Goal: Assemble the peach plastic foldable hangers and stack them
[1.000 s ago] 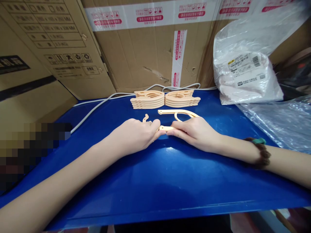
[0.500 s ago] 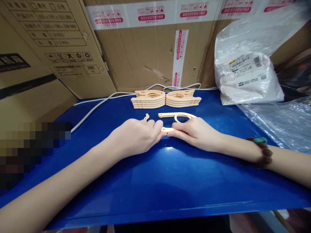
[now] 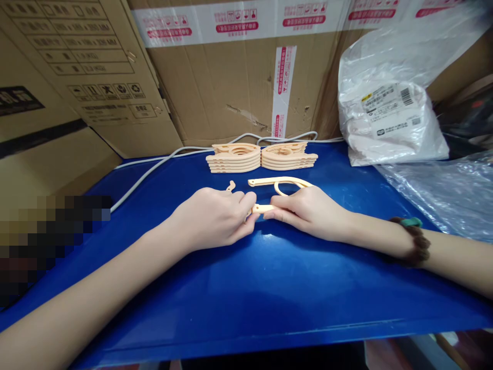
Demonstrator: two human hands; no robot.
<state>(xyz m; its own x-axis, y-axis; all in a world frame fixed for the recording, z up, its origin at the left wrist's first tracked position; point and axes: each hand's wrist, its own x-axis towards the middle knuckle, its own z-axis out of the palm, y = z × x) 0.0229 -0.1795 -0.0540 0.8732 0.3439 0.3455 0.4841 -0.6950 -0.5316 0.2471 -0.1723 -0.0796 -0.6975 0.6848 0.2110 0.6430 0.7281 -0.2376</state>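
Observation:
A cream plastic piece like half of a folding clothes hanger [image 3: 265, 208] is pinched between the thumb and fingers of my right hand [image 3: 311, 211]. Its curved upper bar and loop pass behind that hand, the free end pointing left. My left hand [image 3: 213, 217] is closed around a second cream hanger piece [image 3: 230, 185], mostly hidden by the fingers; a small notched end sticks up above them. The left fingertips are at the holed end of the lower bar; whether the pieces are joined there I cannot tell. Beyond both hands, similar cream pieces lie in two stacks [image 3: 234, 162], [image 3: 288, 160].
The blue tabletop [image 3: 269, 293] ends at a front edge near me. Cardboard boxes [image 3: 215, 87] stand along the back and left. A white cable [image 3: 144, 177] runs behind the stacks. At the right are a white plastic parcel bag [image 3: 393, 128] and clear plastic wrap [image 3: 435, 190].
My left fingertips have slid slightly left along the lower bar, showing more of its holed end. My right hand keeps its grip, and the stacks have not moved.

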